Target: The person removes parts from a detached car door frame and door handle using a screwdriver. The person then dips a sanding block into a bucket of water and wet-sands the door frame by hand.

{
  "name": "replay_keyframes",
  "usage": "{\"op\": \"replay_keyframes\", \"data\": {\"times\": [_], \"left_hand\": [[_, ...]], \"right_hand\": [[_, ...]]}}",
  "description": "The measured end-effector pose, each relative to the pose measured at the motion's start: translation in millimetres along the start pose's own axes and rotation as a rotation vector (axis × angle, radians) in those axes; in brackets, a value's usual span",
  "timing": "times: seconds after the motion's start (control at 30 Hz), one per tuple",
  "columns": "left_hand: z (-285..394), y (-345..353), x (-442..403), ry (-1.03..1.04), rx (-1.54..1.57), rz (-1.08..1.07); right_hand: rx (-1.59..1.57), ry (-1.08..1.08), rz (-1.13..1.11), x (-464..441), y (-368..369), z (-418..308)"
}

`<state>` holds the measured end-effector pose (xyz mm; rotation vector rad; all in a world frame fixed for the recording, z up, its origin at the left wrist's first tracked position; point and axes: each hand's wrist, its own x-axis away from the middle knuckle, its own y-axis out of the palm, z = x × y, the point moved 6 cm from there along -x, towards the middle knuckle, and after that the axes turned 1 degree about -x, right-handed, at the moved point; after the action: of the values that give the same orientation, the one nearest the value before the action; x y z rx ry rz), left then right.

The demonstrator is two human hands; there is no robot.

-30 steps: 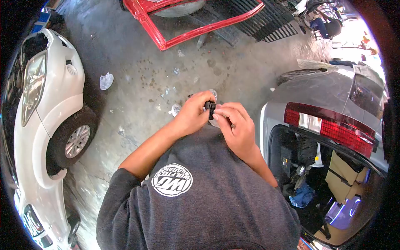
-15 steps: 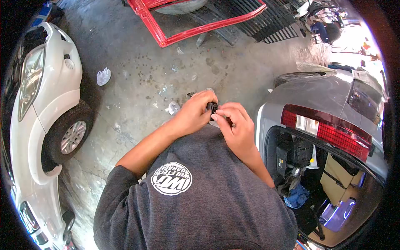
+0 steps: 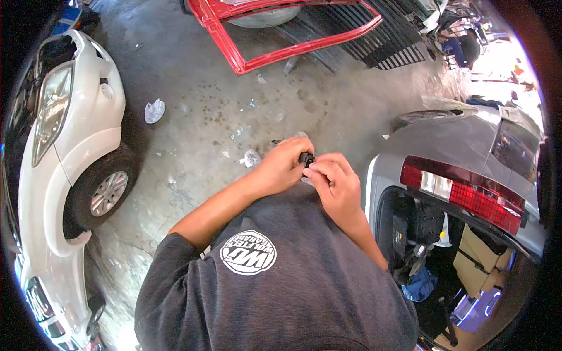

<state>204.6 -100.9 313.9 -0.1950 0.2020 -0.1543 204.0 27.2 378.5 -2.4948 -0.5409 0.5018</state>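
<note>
I see left hand (image 3: 282, 167) gripping small black part (image 3: 306, 158), held up before dark shirt (image 3: 316, 263); right hand (image 3: 339, 183) pinches its edge. Handling looks unfinished to me: part in hands, not put down; how much is left, I can't tell. Grey car (image 3: 436, 137)'s open rear holds blue cloth (image 3: 420, 285), beige panel (image 3: 470, 257), purple case (image 3: 475, 309).

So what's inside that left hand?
The left hand holds a small black part, which the right hand pinches. One side shows; the hands hide the rest.
</note>
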Motion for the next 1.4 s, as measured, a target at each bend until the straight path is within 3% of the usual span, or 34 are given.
{"op": "replay_keyframes", "data": {"times": [0.4,0.6,0.73,1.2,1.3,1.4], "left_hand": [[-1,-10,1,-0.008,0.004,0.023],[-2,-10,2,-0.028,0.005,0.009],[-3,-11,3,-0.041,0.025,0.006],[-13,-10,9,-0.057,-0.026,-0.016],[-18,-8,15,-0.123,-0.004,-0.019],[-22,-2,23,-0.19,0.006,-0.043]], "right_hand": [[0.061,-0.103,-0.047,-12,2,-14],[-0.009,0.019,-0.044,-10,5,-5],[0.03,-0.165,-0.036,-12,6,-13],[-0.035,-0.022,0.042,-6,10,-7],[0.049,-0.186,0.039,-5,13,-14],[0.029,-0.045,-0.022,-3,13,-6]]}}
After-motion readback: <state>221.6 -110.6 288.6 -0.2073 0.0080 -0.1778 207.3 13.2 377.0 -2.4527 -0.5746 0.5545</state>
